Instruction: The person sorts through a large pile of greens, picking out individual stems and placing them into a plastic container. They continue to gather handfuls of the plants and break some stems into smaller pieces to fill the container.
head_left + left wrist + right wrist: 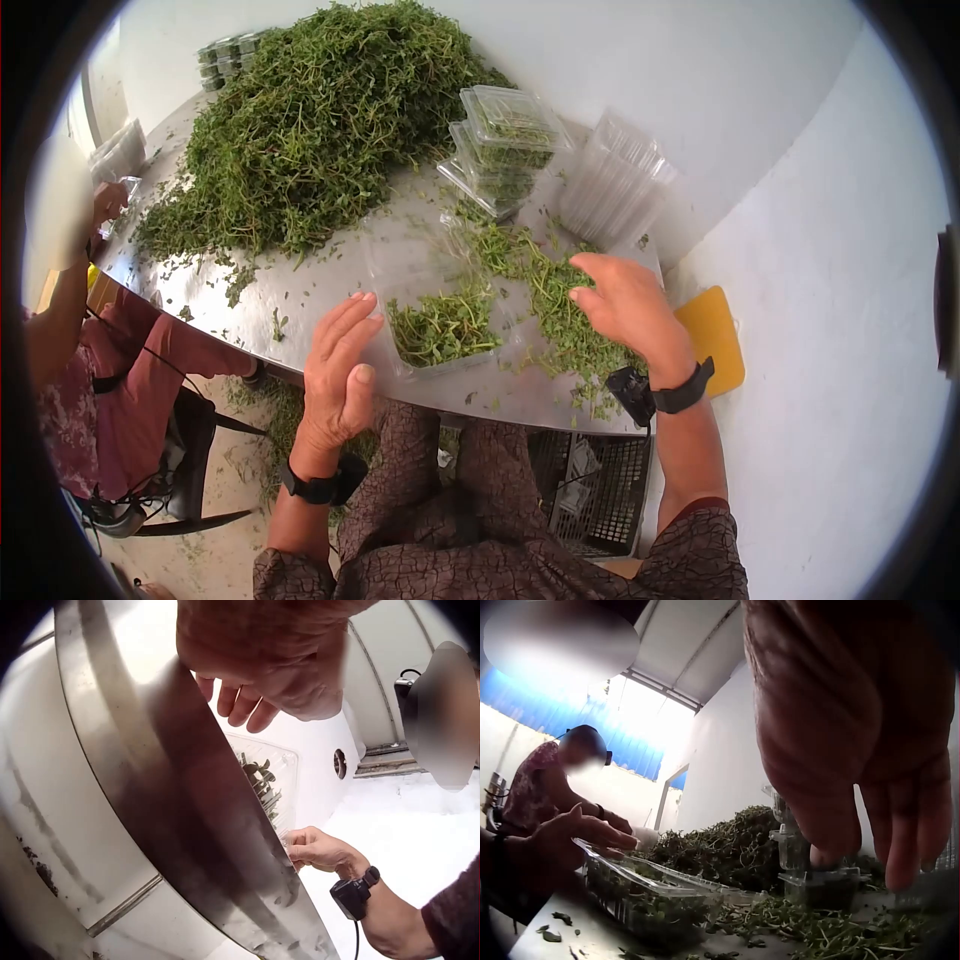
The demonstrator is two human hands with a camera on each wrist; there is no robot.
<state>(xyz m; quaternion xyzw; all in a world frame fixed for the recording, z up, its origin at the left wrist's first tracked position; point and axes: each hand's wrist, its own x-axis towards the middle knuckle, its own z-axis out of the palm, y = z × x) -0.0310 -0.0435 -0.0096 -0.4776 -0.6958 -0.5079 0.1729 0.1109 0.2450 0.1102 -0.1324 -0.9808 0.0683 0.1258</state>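
An opened clear plastic clamshell box (405, 372) lies near the table's front edge, with leafy green sprigs (440, 328) in its base. At the box's left side is my left hand (342, 375), fingers extended and thumb apart, holding nothing. My right hand (632, 308) hovers over a strip of loose greens (560, 300) to the right of the box. In the right wrist view its fingers (904, 847) point down above these greens, with nothing gripped. The left wrist view shows the left hand (262, 667) above the table edge, most of the box hidden behind that edge.
A large heap of greens (310, 130) covers the back of the metal table (300, 330). Filled boxes (510, 130) are stacked behind the open one, beside nested empty boxes (620, 180). Another person (70, 380) sits at the left. A black crate (605, 490) stands below the table.
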